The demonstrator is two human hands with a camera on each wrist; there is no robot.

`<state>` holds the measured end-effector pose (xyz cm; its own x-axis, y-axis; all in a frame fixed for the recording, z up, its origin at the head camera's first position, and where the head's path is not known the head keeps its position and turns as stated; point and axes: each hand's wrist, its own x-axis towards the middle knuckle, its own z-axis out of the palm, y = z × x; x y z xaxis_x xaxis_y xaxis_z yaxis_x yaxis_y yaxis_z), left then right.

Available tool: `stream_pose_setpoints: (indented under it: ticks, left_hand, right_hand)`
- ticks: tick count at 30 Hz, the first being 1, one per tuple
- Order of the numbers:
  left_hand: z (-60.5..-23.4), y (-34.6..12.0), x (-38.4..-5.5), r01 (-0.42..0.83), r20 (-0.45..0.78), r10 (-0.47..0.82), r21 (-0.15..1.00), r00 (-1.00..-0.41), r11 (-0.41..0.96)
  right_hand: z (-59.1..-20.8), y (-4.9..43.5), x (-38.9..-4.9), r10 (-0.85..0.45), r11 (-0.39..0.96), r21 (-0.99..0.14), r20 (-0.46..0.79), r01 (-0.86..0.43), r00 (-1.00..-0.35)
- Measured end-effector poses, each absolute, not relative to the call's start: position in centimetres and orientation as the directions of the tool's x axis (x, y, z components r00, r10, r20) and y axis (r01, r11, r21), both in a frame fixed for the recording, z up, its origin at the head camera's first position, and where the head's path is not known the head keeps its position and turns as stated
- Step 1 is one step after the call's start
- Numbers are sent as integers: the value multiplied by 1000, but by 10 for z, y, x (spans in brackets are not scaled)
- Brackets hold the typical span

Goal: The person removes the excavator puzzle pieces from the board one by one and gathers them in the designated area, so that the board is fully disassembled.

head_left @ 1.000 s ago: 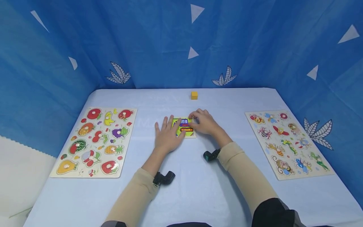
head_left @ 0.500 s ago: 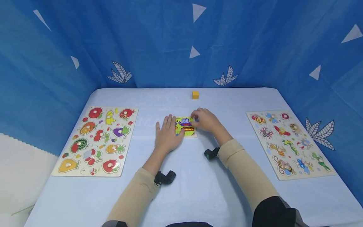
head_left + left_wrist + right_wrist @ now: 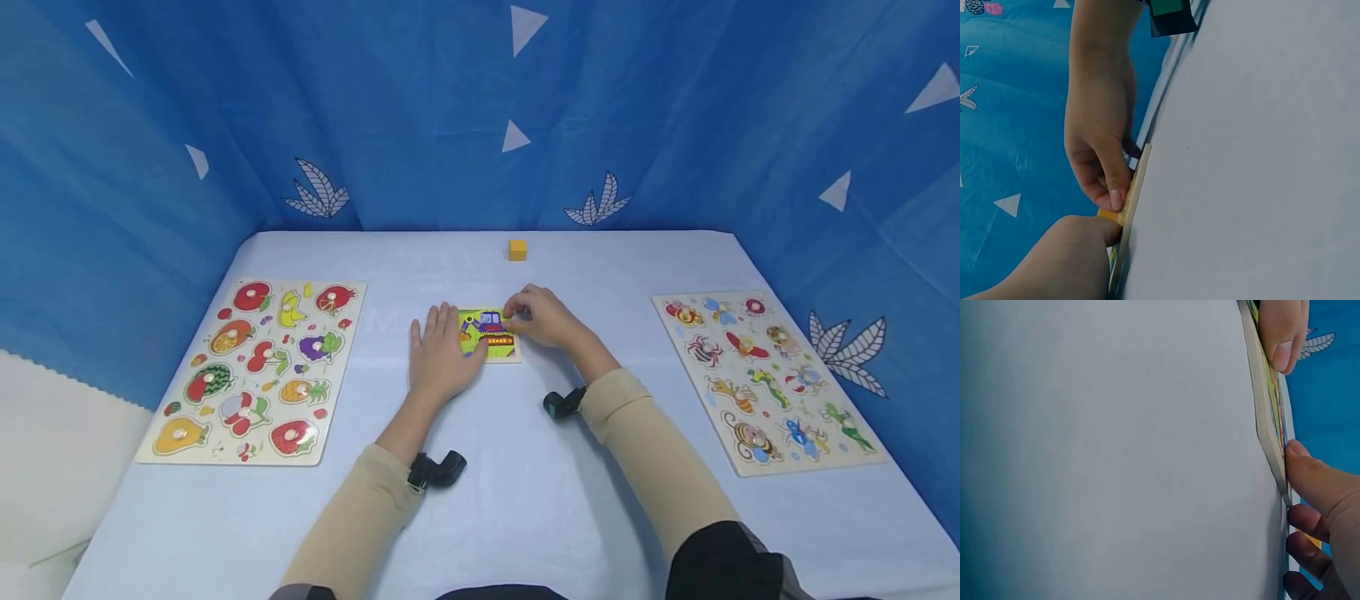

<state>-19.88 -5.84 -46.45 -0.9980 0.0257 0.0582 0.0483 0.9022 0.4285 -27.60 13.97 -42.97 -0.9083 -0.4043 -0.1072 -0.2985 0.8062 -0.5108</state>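
Observation:
A small wooden picture puzzle (image 3: 501,353) with a purple excavator on a yellow-green ground lies flat in the middle of the table. My left hand (image 3: 442,354) rests over its left part with long straight fingers, the thumb (image 3: 1107,230) lying on the picture. At the right edge my right hand (image 3: 546,318) has curled fingers and pinches the board near its corner. Its thumb (image 3: 1310,472) presses on the face in the right wrist view, and the other fingers are bent beside the edge. The palm of the left hand hides the puzzle's left side.
An orange-yellow cube (image 3: 517,250) sits near the table's back edge. To the left lies a fruit knob board (image 3: 341,333), to the right an insect knob board (image 3: 678,354). A blue curtain (image 3: 420,117) hangs behind the white table (image 3: 510,492).
My left hand's fingers have drawn together and moved slightly left, baring more of the excavator picture. The right hand stays at the right edge with only small finger shifts.

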Motion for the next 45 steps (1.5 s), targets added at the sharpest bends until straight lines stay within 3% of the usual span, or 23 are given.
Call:
stream_pose_setpoints:
  ticks: [45]
  left_hand:
    - [-463,-56,-204,72,29,65,393,-997,917]
  right_hand:
    - [-432,145,-274,-391,789,-558,-131,-258,-911]
